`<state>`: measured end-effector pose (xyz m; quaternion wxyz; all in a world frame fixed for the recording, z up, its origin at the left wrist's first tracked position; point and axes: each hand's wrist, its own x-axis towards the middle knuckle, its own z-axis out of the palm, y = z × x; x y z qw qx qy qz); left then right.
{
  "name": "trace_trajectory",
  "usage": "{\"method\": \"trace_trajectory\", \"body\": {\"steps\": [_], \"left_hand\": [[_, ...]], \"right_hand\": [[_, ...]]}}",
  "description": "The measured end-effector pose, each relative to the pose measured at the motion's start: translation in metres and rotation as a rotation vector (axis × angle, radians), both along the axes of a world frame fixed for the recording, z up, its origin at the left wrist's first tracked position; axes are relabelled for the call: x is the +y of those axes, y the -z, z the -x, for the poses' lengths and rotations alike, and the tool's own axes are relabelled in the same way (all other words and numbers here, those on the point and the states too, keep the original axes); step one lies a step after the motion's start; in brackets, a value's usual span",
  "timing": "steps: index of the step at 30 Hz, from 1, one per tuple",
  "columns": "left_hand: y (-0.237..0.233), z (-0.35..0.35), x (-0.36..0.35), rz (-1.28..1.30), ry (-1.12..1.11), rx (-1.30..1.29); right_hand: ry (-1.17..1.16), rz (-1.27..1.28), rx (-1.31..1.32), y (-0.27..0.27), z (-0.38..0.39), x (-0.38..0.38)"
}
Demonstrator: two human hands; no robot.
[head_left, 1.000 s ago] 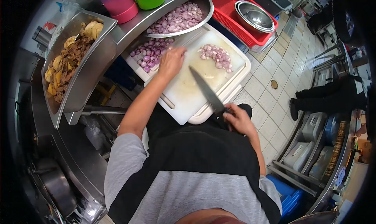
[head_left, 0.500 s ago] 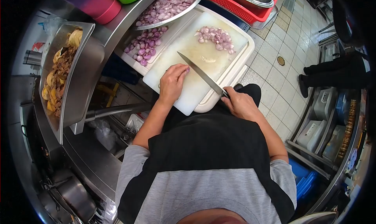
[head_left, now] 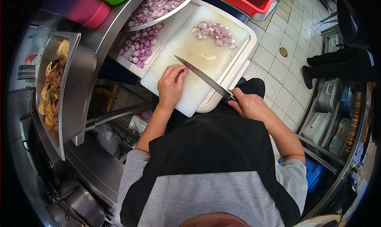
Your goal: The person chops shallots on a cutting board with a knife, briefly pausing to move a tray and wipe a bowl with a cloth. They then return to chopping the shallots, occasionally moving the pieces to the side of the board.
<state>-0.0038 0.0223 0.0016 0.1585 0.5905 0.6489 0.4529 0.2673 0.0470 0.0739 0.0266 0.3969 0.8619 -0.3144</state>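
Note:
My right hand [head_left: 251, 105] is closed round the handle of a long kitchen knife [head_left: 206, 79]. The blade slants across the white cutting board [head_left: 198, 98], its tip pointing to the far left. Against the blade, my left hand [head_left: 170, 82] pinches a small purple shallot [head_left: 186, 70], mostly covered by the fingers. Farther up the board lies a pile of cut shallots [head_left: 216, 32], with pale scraps [head_left: 207, 57] nearer the knife. Whole peeled shallots [head_left: 141, 46] sit left of the board, in the pale plastic tub [head_left: 248, 54] under it.
A metal bowl of shallots [head_left: 160, 7] overhangs the tub's far left corner. Beyond it stands a red basket [head_left: 242, 1] with metal bowls. On the left is a steel pan of cooked food [head_left: 53, 88]. Another person's dark-trousered legs [head_left: 337, 70] are at the right, near a shelf [head_left: 317, 126].
The view has shifted slightly, so the board and bowls appear a little farther left. Both hands keep their grips, and the blade still lies beside the pinched shallot.

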Motion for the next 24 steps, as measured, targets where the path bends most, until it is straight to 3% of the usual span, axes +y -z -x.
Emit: {"method": "trace_trajectory", "body": {"steps": [6,15,24], "left_hand": [[0.001,-0.001,-0.001,-0.016,-0.012,-0.001],[0.0,-0.001,-0.001,-0.01,-0.018,-0.039],[0.001,-0.001,-0.004,-0.015,-0.027,-0.026]], "right_hand": [[-0.001,0.008,0.159,0.026,0.048,0.022],[-0.035,-0.016,0.015,-0.016,0.016,0.007],[-0.028,-0.037,0.158,0.025,0.058,0.024]]}}
